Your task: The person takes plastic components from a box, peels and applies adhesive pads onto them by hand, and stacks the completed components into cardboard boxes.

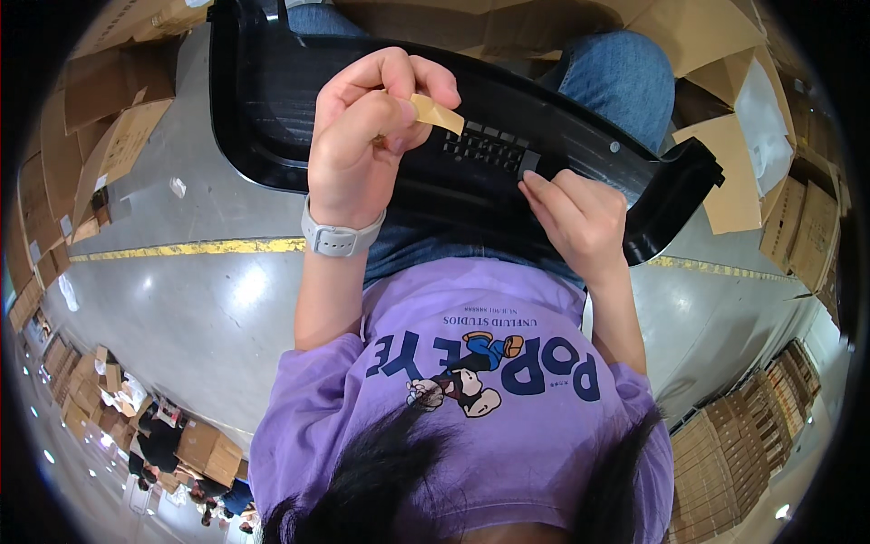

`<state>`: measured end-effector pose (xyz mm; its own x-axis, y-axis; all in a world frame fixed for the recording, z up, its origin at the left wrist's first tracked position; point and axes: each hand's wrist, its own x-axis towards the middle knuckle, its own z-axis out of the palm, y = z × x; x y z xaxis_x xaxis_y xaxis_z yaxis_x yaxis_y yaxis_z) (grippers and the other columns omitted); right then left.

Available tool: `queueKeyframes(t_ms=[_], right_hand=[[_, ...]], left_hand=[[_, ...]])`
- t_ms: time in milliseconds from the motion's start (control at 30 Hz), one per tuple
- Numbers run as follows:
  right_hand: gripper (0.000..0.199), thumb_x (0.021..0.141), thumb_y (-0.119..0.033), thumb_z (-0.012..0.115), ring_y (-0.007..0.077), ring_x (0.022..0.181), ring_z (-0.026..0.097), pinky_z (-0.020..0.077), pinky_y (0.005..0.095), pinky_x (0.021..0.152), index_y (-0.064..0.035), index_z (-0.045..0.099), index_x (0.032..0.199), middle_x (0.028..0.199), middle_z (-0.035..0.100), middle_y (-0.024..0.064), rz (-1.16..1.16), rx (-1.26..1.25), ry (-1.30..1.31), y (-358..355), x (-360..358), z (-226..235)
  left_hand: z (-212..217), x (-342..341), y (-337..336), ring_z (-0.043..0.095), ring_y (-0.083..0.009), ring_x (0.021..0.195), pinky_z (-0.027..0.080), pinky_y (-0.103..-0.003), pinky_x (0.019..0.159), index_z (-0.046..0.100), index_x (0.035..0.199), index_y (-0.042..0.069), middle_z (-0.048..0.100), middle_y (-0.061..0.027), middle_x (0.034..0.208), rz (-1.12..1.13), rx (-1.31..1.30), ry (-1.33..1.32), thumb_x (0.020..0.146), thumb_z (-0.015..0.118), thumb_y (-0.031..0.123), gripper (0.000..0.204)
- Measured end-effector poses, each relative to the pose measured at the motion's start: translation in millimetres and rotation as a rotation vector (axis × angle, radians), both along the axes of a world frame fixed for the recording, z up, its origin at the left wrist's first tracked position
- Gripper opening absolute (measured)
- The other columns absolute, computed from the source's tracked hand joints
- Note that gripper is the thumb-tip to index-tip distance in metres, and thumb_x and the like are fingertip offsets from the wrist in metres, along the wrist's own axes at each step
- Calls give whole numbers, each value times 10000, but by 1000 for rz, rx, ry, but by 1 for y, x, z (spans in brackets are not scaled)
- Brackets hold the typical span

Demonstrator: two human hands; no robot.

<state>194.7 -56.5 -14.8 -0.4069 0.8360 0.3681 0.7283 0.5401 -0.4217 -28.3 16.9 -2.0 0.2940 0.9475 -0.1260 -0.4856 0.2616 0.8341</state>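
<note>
Across my lap lies a long black plastic panel [272,109] with raised, curved ends and a small grid of slots [485,150] near its middle. My left hand [367,118], a pale grey watch on its wrist, is raised over the panel. Its thumb and fingers pinch a thin, curled, pale yellow strip [439,115]. My right hand [580,218] is closed at the panel, right of the slots. Between its fingertips is the lower end of a short grey strip [529,161] at the edge of the grid; whether that strip is fixed to the panel cannot be told.
Open cardboard boxes [127,136] stand at the left, and another open box [725,172] is at the right. A yellow line [190,248] crosses the grey floor. Stacked cartons [734,453] fill the lower right. Several people [217,499] are far off at lower left.
</note>
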Motion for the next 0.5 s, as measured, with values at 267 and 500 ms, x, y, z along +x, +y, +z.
queueKeyframes(t_ms=[267,500], right_hand=[[135,688,-38,753,170,481,517,383,280,425,-28,650,774,598,495,50,-6,-65,-20,-1,2,-7],[140,704,-52,734,175,483,526,400,303,437,-66,675,831,581,484,50,159,-215,-6,14,16,2]], left_hand=[[-6,0,2,333,-42,477,286,-191,462,454,619,71,616,-108,752,-10,3,-2,715,482,66,100],[4,3,10,254,-85,433,202,-239,423,325,539,109,372,-4,501,-32,-112,-181,795,435,137,280]])
